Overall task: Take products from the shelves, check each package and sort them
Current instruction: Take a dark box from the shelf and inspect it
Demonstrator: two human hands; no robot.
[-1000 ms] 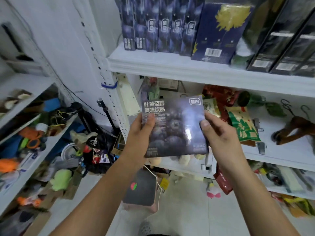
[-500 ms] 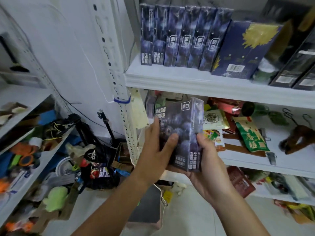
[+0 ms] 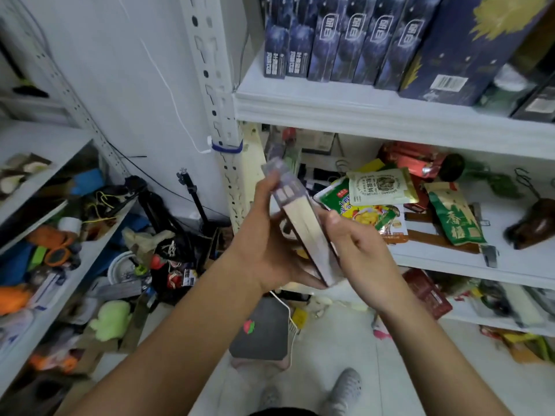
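A dark blue blueberry drink box (image 3: pixel 303 223) is held edge-on in front of me, its pale narrow side facing the camera. My left hand (image 3: pixel 264 235) grips its left face, with the fingertips over the far top corner. My right hand (image 3: pixel 357 250) holds its right face, the thumb lying near the edge. Several matching dark blue boxes (image 3: pixel 342 40) stand upright in a row on the upper white shelf (image 3: pixel 345 112), next to a larger navy box with a gold print (image 3: pixel 468 49).
The middle shelf (image 3: pixel 450 262) carries snack pouches (image 3: pixel 380 186), a green tea bag (image 3: pixel 453 217), a red pack and a brown wooden piece. A perforated white upright (image 3: pixel 216 94) stands left of it. The left rack (image 3: pixel 45 235) and the floor hold toys, cables and clutter. A stool (image 3: pixel 261 331) is below.
The box has been turned from front-facing to edge-on, tilting so its narrow pale side shows. Both hands shifted around it, and the camera moved closer to the shelves.
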